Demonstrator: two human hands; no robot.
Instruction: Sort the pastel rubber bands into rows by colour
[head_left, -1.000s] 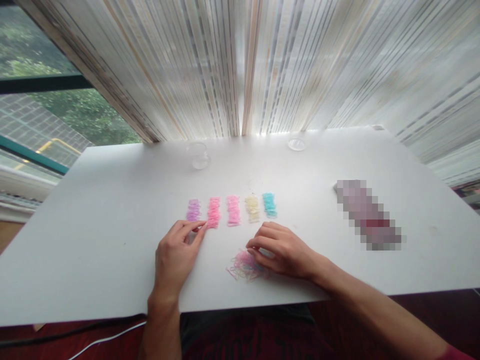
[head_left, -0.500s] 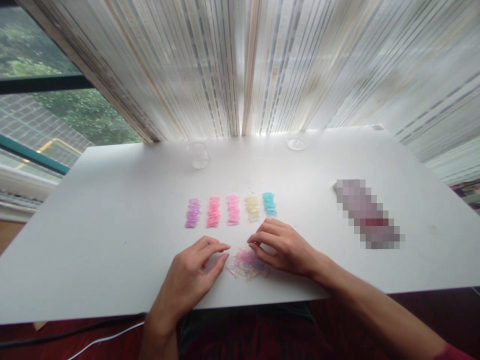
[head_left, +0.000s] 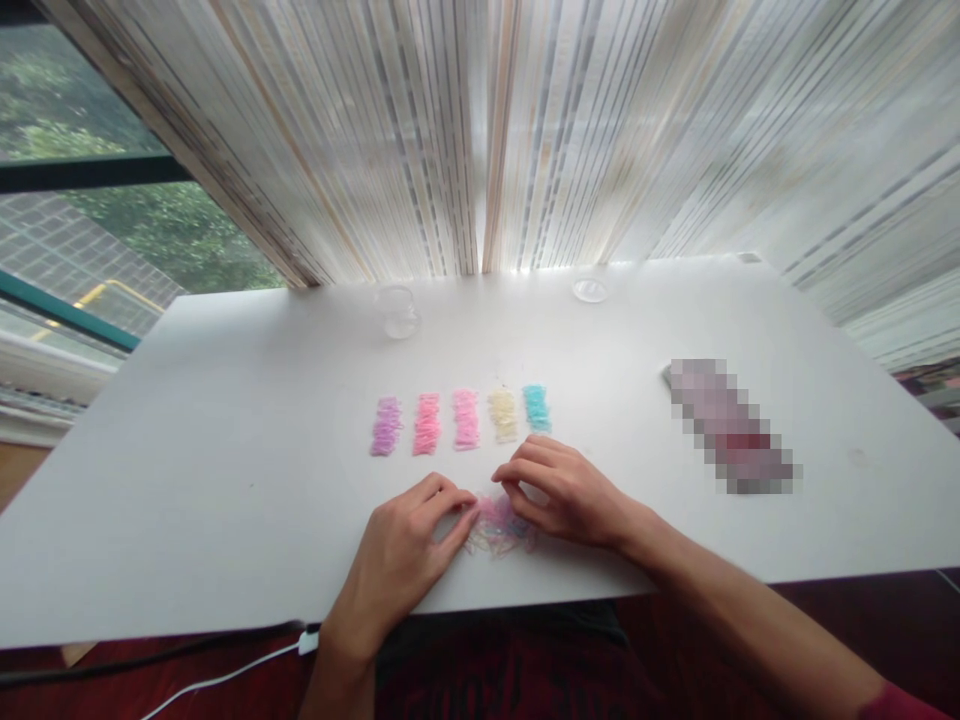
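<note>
A loose heap of mixed pastel strands (head_left: 499, 530) lies near the front edge of the white table (head_left: 225, 480). My left hand (head_left: 409, 550) rests at the heap's left side, fingertips curled and touching it. My right hand (head_left: 570, 495) sits on the heap's right, fingers bent and pinching at the strands. Behind them stand several sorted rows: a purple row (head_left: 386, 426), a pink row (head_left: 426, 424), a second pink row (head_left: 465, 420), a yellow row (head_left: 503, 415) and a teal row (head_left: 536, 408).
A small clear cup (head_left: 396, 311) and a clear round lid (head_left: 590, 290) stand near the table's far edge, below striped curtains. A blurred-out oblong object (head_left: 731, 428) lies at the right. Cables (head_left: 225, 670) hang under the front edge.
My left hand left the purple and pink rows and came back right to the mixed heap. My right hand stayed at the heap, shifting only slightly.
</note>
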